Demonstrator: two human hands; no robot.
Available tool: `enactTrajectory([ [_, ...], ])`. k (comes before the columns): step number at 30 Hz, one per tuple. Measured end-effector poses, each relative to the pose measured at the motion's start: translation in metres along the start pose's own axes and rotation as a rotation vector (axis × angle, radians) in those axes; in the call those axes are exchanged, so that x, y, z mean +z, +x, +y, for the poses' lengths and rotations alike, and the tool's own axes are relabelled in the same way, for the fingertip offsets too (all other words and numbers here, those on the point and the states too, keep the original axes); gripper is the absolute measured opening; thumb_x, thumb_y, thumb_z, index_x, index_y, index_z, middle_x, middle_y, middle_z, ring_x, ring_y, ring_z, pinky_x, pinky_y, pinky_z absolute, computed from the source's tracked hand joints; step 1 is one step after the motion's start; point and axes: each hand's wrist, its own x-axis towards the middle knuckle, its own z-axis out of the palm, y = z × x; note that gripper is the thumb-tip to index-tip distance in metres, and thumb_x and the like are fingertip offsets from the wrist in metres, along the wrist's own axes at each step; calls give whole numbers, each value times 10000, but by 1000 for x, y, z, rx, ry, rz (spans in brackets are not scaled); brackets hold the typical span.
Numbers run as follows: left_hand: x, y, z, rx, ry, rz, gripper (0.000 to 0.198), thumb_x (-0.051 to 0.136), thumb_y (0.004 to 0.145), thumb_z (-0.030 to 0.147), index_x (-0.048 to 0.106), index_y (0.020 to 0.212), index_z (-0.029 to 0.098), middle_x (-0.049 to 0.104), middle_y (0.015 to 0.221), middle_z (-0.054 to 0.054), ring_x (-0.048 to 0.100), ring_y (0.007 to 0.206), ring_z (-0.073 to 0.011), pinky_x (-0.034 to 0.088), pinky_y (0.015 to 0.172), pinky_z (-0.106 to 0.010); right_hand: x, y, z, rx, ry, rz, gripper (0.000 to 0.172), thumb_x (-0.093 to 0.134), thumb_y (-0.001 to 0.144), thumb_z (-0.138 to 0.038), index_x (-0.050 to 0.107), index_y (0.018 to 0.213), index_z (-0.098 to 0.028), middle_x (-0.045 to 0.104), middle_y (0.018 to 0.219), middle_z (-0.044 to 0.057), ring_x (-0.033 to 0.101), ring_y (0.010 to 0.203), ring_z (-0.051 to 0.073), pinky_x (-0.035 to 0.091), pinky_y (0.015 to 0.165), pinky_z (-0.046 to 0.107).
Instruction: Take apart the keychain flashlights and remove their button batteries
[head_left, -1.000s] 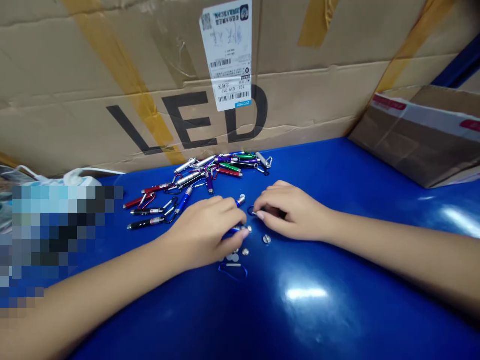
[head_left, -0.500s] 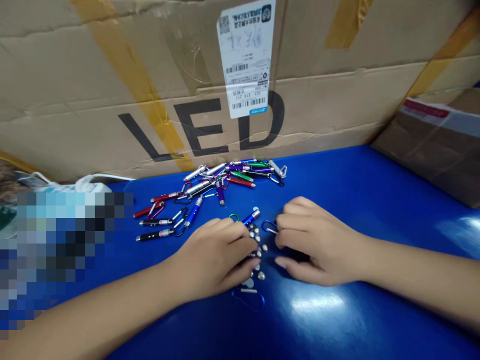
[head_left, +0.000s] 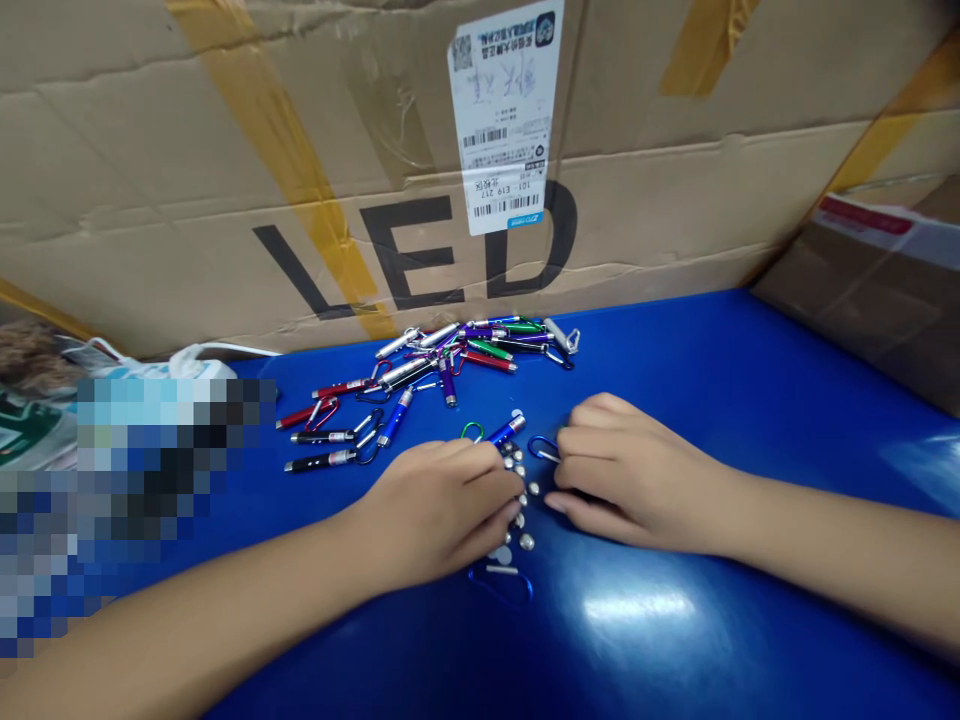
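My left hand (head_left: 450, 510) rests low over the blue table, its fingers curled and closed. What its fingertips hold, if anything, is hidden. Just beyond them lie several small silver button cells (head_left: 527, 542) in a loose row. A blue penlight (head_left: 508, 431) and a green carabiner (head_left: 472, 430) show behind the left fingers. Nearer me is a loose blue carabiner clip (head_left: 511, 588). To the right, my right hand (head_left: 630, 475) has its fingers curled inward with the thumb below. Another blue carabiner (head_left: 540, 448) pokes out at its fingertips; the rest is hidden.
Several keychain penlights (head_left: 405, 373) in red, black, blue, purple, green and silver lie spread at the back left. A large cardboard box (head_left: 630, 230) marked LED stands behind. Another box (head_left: 877, 290) is at the right; a white-and-blue bag (head_left: 187, 367) is at the left.
The view has shifted slightly. My right thumb has drawn closer to the curled fingers. My left hand stays by the button cells; the penlights lie as before.
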Motion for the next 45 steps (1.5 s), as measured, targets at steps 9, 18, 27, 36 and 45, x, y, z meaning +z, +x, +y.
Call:
enactTrajectory([
  [9, 1, -1, 2, -58, 3, -6, 288, 351, 969, 327, 606, 901, 212, 567, 741, -3, 537, 642, -156, 387, 540, -276, -2, 1, -3, -8, 16, -22, 326, 496, 930, -395, 627, 726, -177, 536, 662, 4, 389, 661, 145, 269, 690, 319],
  [18, 2, -1, 1, -123, -80, -27, 289, 395, 950, 348, 588, 808, 186, 563, 734, -6, 541, 646, -152, 389, 545, -274, 0, -1, 1, -5, 15, 1, 227, 517, 933, -329, 601, 785, -180, 560, 698, -3, 397, 671, 139, 278, 696, 309],
  [27, -13, -1, 1, -170, -303, -99, 165, 502, 905, 353, 602, 916, 222, 597, 820, 6, 561, 739, -151, 418, 622, -269, 0, -3, 1, 2, 36, 28, 229, 501, 955, -344, 624, 851, -182, 590, 726, -1, 429, 692, 137, 285, 707, 303],
  [36, -19, 0, 1, -248, -349, -177, 120, 533, 858, 227, 608, 950, 243, 580, 854, 13, 553, 813, -151, 406, 654, -256, 1, -3, 1, 22, 43, 15, 226, 509, 925, -286, 668, 819, -164, 589, 711, 11, 426, 692, 148, 284, 711, 317],
  [45, -8, 1, -3, -216, -500, 165, 53, 551, 875, 170, 577, 916, 191, 538, 782, 28, 490, 663, -80, 406, 588, -192, 2, 2, -9, 110, 23, -54, 219, 579, 895, -348, 708, 863, -174, 580, 788, 22, 419, 728, 156, 249, 687, 311],
])
